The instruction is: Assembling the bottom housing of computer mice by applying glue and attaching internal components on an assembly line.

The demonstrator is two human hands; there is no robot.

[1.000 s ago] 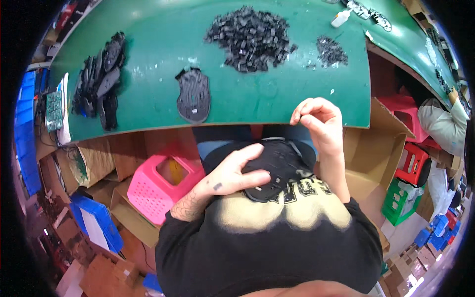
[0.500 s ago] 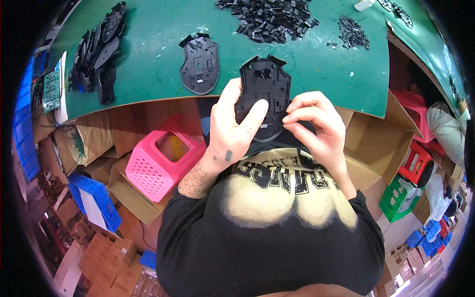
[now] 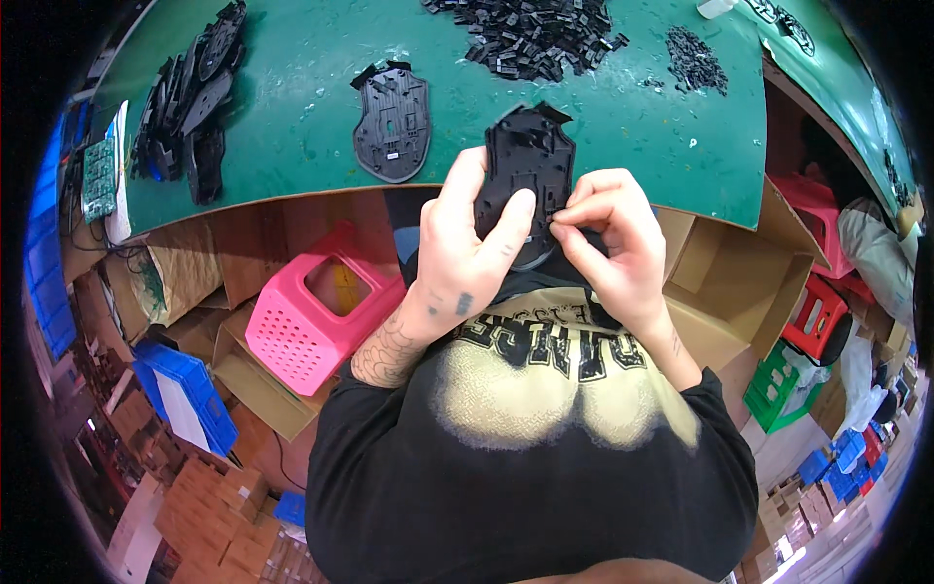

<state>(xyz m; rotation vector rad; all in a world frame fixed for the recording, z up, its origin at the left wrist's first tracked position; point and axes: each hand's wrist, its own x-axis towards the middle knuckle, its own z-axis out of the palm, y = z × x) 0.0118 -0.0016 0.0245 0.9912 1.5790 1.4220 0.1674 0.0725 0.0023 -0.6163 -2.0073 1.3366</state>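
Note:
A shield-shaped black plastic shell (image 3: 530,156) is held at the near edge of the green table, its ribbed inner side facing up. My left hand (image 3: 462,243) grips it from the left, thumb across its face and fingers behind. At the shell's right edge, my right hand (image 3: 621,243) is closed in a pinch, thumb and fingertips together. Whatever small part may be between those fingertips is too small to make out. Another black shell (image 3: 394,127) of similar shape lies on the table to the left.
Beyond the hands, the green table (image 3: 302,58) bears a heap of small black plastic parts (image 3: 540,44) and a pile of tinier pieces (image 3: 695,60). Stacked black shells (image 3: 199,102) lie far left. Below stand a pink plastic stool (image 3: 302,336) and an open cardboard box (image 3: 725,292).
The held shell has shifted slightly right and tilted, with my left hand moving along. My right hand has moved slightly up and left, still pinching at the shell's right edge.

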